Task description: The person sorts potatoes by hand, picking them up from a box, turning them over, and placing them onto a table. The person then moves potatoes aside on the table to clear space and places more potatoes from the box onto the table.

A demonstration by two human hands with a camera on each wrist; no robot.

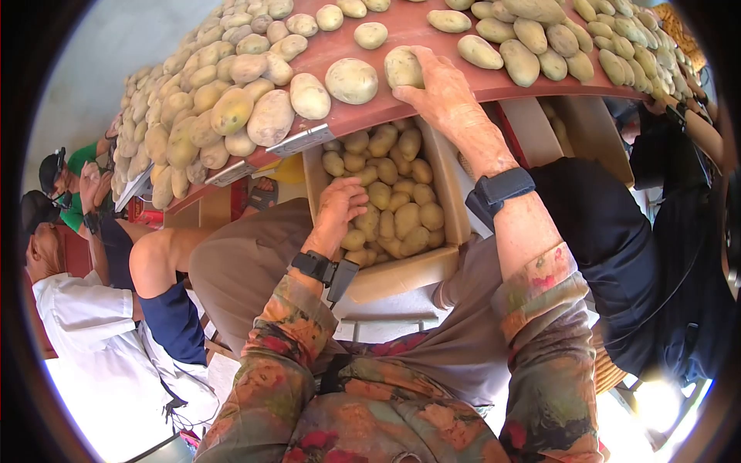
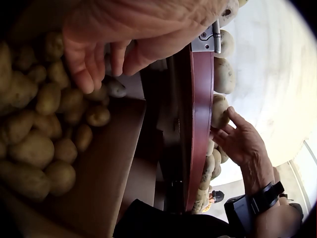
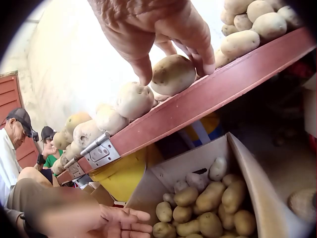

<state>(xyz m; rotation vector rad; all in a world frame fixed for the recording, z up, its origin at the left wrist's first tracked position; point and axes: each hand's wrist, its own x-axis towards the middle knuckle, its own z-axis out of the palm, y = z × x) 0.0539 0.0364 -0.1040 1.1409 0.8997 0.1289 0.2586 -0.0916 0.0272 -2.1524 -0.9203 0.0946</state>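
My right hand (image 1: 446, 96) is at the near edge of the red table (image 1: 401, 31), its thumb and fingers round a pale, oblong potato (image 1: 403, 68). In the right wrist view, that potato (image 3: 173, 75) sits between the thumb and the fingertips, close over the tabletop. Lower down, my left hand (image 1: 340, 207) hangs above a cardboard box (image 1: 401, 278) of potatoes (image 1: 417, 220), palm down with loosely bent fingers and nothing in them. The left wrist view has the left hand (image 2: 133, 39) over the box's inner side.
Large heaps of potatoes (image 1: 201, 108) cover the table's left side, with more potatoes (image 1: 532, 38) on the right. Metal hinges (image 1: 301, 139) line the table edge. A person in a white shirt (image 1: 93, 297) sits at left; someone in dark clothes (image 1: 617, 239) is close on the right.
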